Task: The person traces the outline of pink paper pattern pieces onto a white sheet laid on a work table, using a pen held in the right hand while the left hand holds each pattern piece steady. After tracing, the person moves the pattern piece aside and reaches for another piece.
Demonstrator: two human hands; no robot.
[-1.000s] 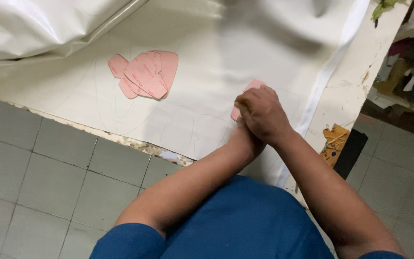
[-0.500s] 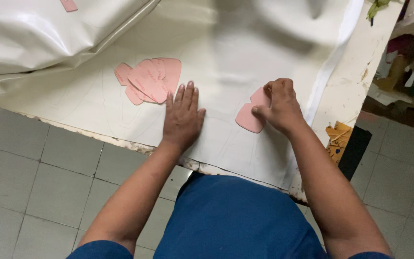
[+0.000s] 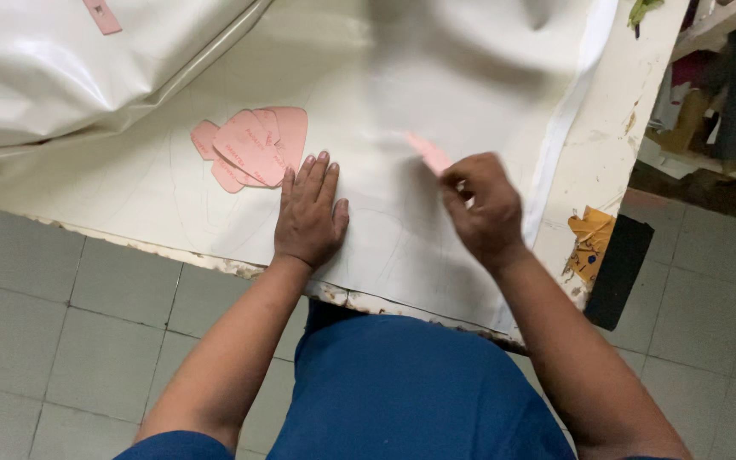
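Left hand [image 3: 308,213] is laid flat, fingers spread, on the cream sheet [image 3: 436,102] covering the desk [image 3: 615,145], just beside the pile of pink templates [image 3: 253,145]. One pink template [image 3: 429,153], blurred, is pinched in the fingers of the right hand [image 3: 485,209] and lifted above the sheet, right of centre.

A cutting workshop — pink pattern pieces [image 3: 253,146]; pale sheet material [image 3: 436,77].

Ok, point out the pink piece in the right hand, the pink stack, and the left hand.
pink piece [image 3: 428,153], head view, its blurred middle.
pink stack [image 3: 253,146], head view, top piece.
left hand [image 3: 308,213], head view, back of hand.
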